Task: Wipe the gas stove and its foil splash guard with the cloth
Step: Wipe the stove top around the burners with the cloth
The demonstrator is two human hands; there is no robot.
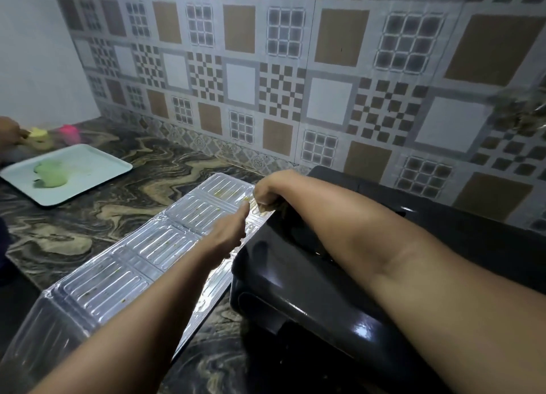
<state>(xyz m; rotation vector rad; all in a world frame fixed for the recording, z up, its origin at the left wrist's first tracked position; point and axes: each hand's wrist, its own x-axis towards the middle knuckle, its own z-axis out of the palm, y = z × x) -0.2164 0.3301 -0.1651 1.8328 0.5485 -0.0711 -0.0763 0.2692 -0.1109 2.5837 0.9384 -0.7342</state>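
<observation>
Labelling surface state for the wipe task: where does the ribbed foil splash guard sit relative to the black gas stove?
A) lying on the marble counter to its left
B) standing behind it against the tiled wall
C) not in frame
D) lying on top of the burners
A: the ribbed silver foil splash guard lies tilted on the marbled counter, along the left side of the glossy black gas stove, with greenish specks on it.
</observation>
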